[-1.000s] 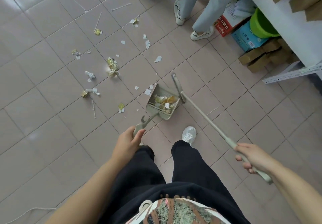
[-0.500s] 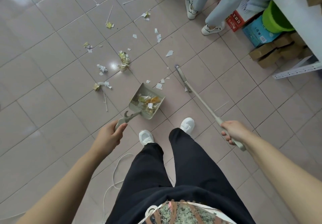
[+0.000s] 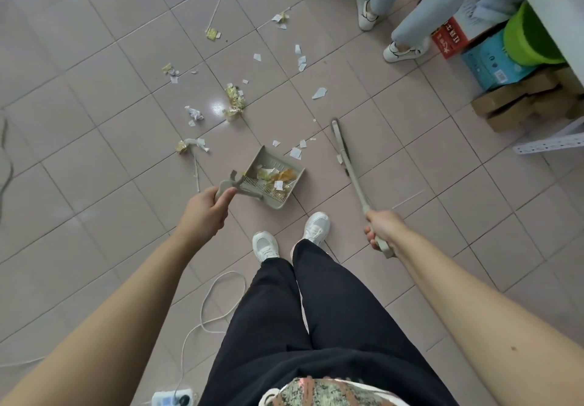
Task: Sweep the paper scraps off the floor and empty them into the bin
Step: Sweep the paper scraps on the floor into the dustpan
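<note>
scraps: paper scraps [image 3: 234, 102] are scattered at upper centre, some gathered in the dustpan [image 3: 274, 174] at mid-frame | pan appears tipped back, likely so its load is kept in | broom [image 3: 351, 170] is set on tiles just right of it | left hand [image 3: 205, 212] is curled round pan handle | right hand [image 3: 383, 230] is wrapped round broom handle

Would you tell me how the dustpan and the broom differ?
The dustpan has a short handle, gripped by the left hand; the broom has a long one, gripped by the right hand. The dustpan is a broad tray holding scraps; the broom is slim. Both are beige.
</note>
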